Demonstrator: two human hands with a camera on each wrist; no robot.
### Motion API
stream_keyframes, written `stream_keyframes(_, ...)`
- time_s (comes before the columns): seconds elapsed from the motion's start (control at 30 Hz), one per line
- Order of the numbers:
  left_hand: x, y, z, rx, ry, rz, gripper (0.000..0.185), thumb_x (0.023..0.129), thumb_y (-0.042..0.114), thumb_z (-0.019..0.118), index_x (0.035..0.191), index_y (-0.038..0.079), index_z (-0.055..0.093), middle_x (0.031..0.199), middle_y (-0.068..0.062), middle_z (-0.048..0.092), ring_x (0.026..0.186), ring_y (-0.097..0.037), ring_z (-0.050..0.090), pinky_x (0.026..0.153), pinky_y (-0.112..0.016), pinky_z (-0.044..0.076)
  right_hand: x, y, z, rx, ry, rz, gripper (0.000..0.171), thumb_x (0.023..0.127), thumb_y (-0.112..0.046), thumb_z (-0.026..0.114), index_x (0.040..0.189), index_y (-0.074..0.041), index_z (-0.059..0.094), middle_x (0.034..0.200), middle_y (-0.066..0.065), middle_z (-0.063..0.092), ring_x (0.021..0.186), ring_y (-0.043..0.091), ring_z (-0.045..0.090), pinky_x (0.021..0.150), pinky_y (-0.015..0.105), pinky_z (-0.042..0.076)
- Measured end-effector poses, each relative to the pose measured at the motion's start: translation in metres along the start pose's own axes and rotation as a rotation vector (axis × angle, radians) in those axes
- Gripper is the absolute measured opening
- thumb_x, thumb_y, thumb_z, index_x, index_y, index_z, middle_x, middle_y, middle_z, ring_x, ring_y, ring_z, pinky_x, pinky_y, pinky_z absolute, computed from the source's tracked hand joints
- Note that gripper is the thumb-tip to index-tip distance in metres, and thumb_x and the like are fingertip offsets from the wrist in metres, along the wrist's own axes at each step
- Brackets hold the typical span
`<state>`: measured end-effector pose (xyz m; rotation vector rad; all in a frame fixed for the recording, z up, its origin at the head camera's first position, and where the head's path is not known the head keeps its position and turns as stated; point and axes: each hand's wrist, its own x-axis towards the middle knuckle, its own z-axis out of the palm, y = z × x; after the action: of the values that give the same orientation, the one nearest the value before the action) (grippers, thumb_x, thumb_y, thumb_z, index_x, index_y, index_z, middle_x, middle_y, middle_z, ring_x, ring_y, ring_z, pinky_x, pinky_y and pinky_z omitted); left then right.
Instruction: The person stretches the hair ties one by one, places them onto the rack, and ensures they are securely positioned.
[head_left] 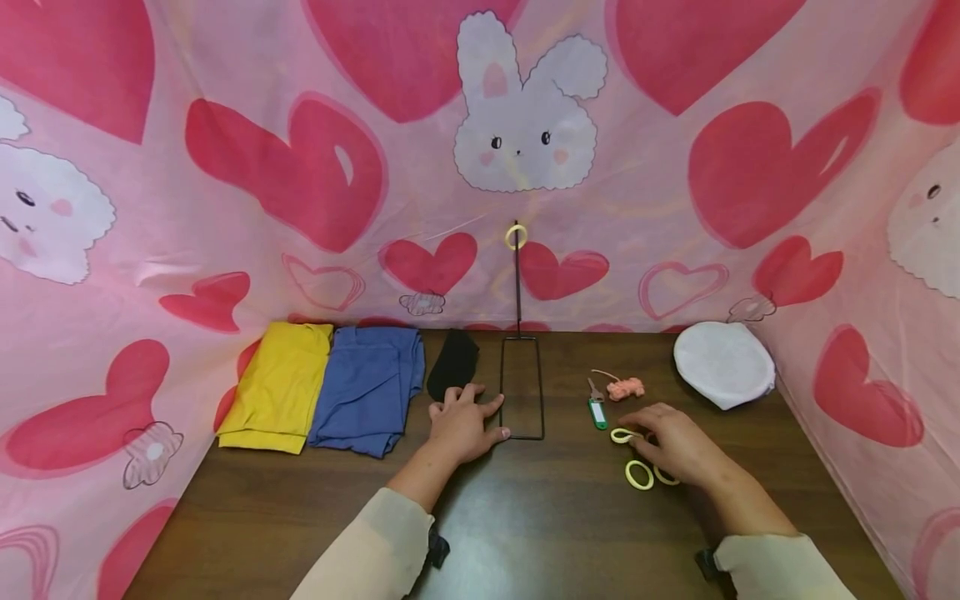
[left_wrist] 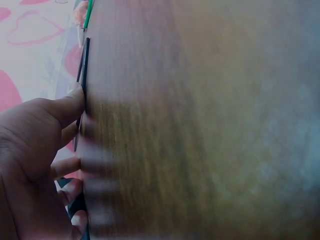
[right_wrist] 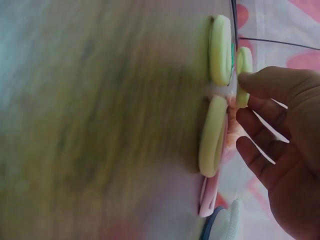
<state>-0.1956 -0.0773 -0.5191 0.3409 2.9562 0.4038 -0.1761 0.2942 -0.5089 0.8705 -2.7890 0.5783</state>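
Observation:
My left hand (head_left: 467, 419) lies flat on the dark wooden table (head_left: 525, 517), fingers spread. Its thumb (left_wrist: 72, 100) touches the base of a black wire stand (head_left: 522, 387). The stand's upright rod carries one yellow ring (head_left: 516, 237) at its top. To the right, my right hand (head_left: 663, 440) rests over three yellow-green rings lying on the table. A fingertip (right_wrist: 252, 80) touches the far ring (head_left: 621, 435). The other two rings (head_left: 639, 475) (head_left: 664, 478) lie by the palm. The right wrist view shows the touched ring (right_wrist: 243, 75) on edge beside two larger ones (right_wrist: 220, 50).
A green key tag (head_left: 597, 413) and a pink fuzzy item (head_left: 625, 388) lie beyond the rings. A white cap (head_left: 723, 363) sits at the back right. Folded yellow (head_left: 279, 387), blue (head_left: 367, 387) and black (head_left: 452, 362) cloths lie at the back left. Pink heart-print fabric encloses the table.

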Motion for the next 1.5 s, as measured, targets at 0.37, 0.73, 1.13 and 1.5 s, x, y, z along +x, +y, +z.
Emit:
stream_keyframes(0.37,0.000,0.000,0.001,-0.004,0.003,0.007,0.067,0.094,0.065,0.064,0.154,0.041,0.049,0.163,-0.002,0.036,0.142,-0.036,0.032,0.098,-0.061,0.031,0.011,-0.017,-0.004,0.030,0.122,-0.110,0.031,0.079,0.003,0.082,0.107,-0.011,0.078,0.102,-0.003,0.074,0.089,0.011,0.067,0.075,0.038,0.056)
stream_keyframes(0.73,0.000,0.000,0.002,-0.009,0.003,0.016,0.067,0.094,0.065,0.064,0.155,0.041,0.048,0.163,-0.001,0.036,0.142,-0.036,0.032,0.098,-0.061,0.032,0.030,-0.037,-0.014,0.066,0.240,-0.218,0.033,0.077,0.000,0.082,0.108,-0.009,0.078,0.103,-0.003,0.074,0.094,0.016,0.071,0.083,0.028,0.055)
stream_keyframes(1.13,0.000,0.000,0.003,-0.005,-0.001,0.008,0.067,0.094,0.065,0.064,0.155,0.041,0.048,0.163,-0.001,0.035,0.142,-0.037,0.031,0.098,-0.062,0.031,0.058,-0.071,-0.028,0.167,0.314,-0.277,0.036,0.080,0.003,0.082,0.111,-0.014,0.077,0.108,-0.003,0.074,0.094,0.015,0.071,0.081,0.020,0.054)
stream_keyframes(1.5,0.001,-0.001,0.003,0.001,0.013,0.015,0.066,0.094,0.065,0.064,0.154,0.041,0.049,0.162,-0.002,0.037,0.141,-0.036,0.032,0.097,-0.061,0.031,0.087,-0.099,-0.042,0.221,0.380,-0.306,0.029,0.084,-0.002,0.080,0.111,-0.012,0.077,0.108,-0.001,0.073,0.078,0.015,0.062,0.070,0.020,0.048)
